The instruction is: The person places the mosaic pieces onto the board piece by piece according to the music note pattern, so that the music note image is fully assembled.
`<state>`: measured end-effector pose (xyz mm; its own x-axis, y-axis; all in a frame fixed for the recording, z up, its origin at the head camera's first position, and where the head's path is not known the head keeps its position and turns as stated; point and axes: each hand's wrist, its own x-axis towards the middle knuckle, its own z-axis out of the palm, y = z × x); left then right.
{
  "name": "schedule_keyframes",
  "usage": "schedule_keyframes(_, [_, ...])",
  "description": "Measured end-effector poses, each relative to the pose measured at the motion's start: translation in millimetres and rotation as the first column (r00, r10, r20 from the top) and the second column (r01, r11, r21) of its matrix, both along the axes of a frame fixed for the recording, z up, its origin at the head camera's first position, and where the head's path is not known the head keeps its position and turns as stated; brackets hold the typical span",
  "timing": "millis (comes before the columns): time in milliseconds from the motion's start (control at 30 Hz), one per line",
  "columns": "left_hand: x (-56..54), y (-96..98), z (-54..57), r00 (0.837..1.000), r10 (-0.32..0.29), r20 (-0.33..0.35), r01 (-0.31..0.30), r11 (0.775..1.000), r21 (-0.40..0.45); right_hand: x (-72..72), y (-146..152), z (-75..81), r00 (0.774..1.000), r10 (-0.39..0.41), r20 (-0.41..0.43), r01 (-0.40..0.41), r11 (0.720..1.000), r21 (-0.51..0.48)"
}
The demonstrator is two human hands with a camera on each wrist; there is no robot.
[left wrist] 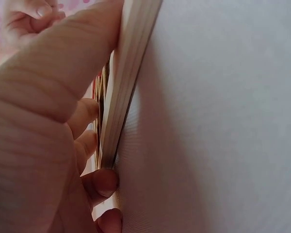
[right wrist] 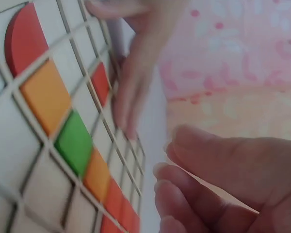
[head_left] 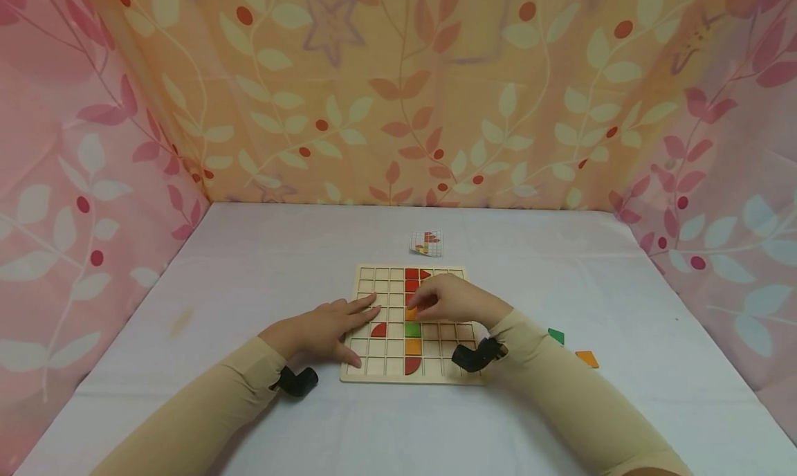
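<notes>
A wooden grid board [head_left: 380, 378] lies on the table. My left hand [head_left: 326, 327] rests on its left side with fingers spread, the thumb [left wrist: 82, 43] against the board's edge. Near those fingers sits a red quarter-round piece [head_left: 379, 330]. One column holds red squares [head_left: 412, 274], an orange square [right wrist: 97, 174], a green square [head_left: 413, 330], another orange square [head_left: 413, 346] and a red quarter-round [right wrist: 26, 43] at the bottom. Beside the top red square is a red triangle [head_left: 425, 275]. Over the upper column hovers my right hand [head_left: 457, 299], fingers loosely bent, nothing visible between thumb and fingertips.
Behind the board lies a small printed card [head_left: 426, 243] with a coloured grid picture. To the right, past my right forearm, are a green piece [head_left: 557, 336] and an orange piece [head_left: 587, 359]. Patterned cloth walls [head_left: 398, 102] stand around the white tabletop [head_left: 280, 248].
</notes>
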<state>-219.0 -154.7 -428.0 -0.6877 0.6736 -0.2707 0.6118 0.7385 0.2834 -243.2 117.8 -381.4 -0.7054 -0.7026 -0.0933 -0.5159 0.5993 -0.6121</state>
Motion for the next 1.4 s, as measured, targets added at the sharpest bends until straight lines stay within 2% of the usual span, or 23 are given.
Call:
schedule_keyframes(200, [0.1, 1.8, -0.1, 1.0, 0.008, 0.005, -0.008, 1.0, -0.008, 4.4, 35, 10.8, 0.995, -0.088, 0.055, 0.088, 0.996, 0.011])
schedule_keyframes(500, [1.4, 2.1, -1.3, 1.0, 0.022, 0.018, -0.022, 1.0, 0.0, 13.0, 91, 10.2, 0.978, -0.177, 0.107, 0.169, 0.982, 0.082])
schedule_keyframes(667, [1.5, 2.0, -1.0, 0.999, 0.028, 0.017, -0.028, 1.0, -0.008, 22.3, 120, 11.5, 0.978, -0.182, 0.105, 0.172, 0.98, 0.103])
schedule_keyframes(967, [1.5, 2.1, 0.3, 1.0, 0.019, 0.012, -0.019, 1.0, -0.01, 41.6, 157, 4.8, 0.97, -0.171, 0.173, 0.152, 0.981, 0.121])
schedule_keyframes(1400, [2.0, 1.2, -0.1, 1.0, 0.022, 0.011, -0.022, 1.0, 0.0, 68.5, 187, -14.4, 0.948, -0.109, 0.298, 0.1, 0.994, 0.045])
